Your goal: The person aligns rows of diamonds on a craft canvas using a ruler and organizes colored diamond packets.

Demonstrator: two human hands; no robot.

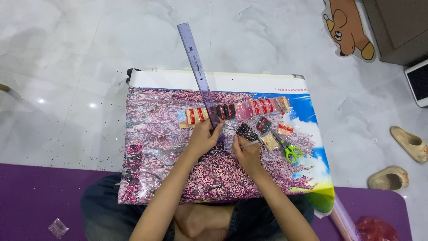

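Row of small clear bead packets (pixel 234 111) with red and black labels across the canvas top. Further loose packets (pixel 267 129), dark, red and beige, just below at right. Small clear bag (pixel 58 227) on purple mat. White-framed dark screen (pixel 418 82) on floor, far right.

We see a bright, evenly lit scene under soft, cool overhead light. The marble floor (pixel 67 67) shines, and 2 small glare spots sit on it at the left, with a broader pale sheen toward the upper left. Shadows are faint and short; a soft one lies under our arms on the canvas (pixel 160 147). The ruler (pixel 196 67) catches a little light along its clear edge. Focus holds well in the middle, though fine beads blur into speckle. Straight lines bend slightly toward the corners, and the far right edge looks a bit soft.
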